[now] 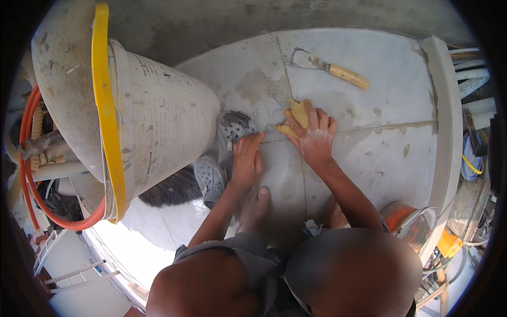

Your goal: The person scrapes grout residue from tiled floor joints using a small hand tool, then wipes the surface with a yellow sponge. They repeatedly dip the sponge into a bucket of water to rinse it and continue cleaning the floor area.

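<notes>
Grey floor tiles (380, 171), darkened by apparent damp, span the frame's centre. Mid-frame, the right hand (317, 142) grips a yellow sponge (299, 112); the left hand (247, 158) is apart, fingers loosely extended. Damp underfoot could make the bare foot (257, 205) slip.

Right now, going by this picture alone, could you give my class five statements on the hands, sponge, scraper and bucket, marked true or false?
1. The right hand is on a yellow sponge. True.
2. The scraper has a wooden handle. True.
3. The scraper is in the right hand. False: it lies on the grey tiles.
4. The left hand is nearer the white bucket. True.
5. The white bucket is right of the sponge. False: it is left.
</notes>
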A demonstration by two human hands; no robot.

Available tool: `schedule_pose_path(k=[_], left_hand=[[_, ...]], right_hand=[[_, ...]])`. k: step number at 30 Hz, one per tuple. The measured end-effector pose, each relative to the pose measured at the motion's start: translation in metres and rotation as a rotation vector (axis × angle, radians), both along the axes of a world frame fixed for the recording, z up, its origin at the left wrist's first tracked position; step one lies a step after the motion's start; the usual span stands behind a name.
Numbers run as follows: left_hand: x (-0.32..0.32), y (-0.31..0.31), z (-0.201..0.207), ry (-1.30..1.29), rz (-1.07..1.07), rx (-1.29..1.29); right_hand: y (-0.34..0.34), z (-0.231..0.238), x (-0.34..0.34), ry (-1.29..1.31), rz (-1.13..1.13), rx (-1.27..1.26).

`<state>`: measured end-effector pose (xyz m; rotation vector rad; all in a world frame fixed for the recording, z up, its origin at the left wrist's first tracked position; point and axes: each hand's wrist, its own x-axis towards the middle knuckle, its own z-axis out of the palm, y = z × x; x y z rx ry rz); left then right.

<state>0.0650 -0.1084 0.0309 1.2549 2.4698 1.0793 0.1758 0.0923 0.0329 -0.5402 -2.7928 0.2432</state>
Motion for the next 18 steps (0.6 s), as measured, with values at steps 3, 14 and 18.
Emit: schedule_pose_path(k=[3,14,18], left_hand=[[-0.005,-0.011,-0.007,-0.072,0.028,0.059],[-0.009,-0.013,-0.008,-0.124,-0.022,0.151],[-0.010,-0.010,-0.011,-0.099,-0.010,0.138]], right_hand=[[-0.027,0.009,0.032,-0.100,0.034,-0.072],[0.040,0.004,0.022,-0.021,-0.196,0.054],[0.023,0.007,0.025,-0.009,-0.243,0.038]])
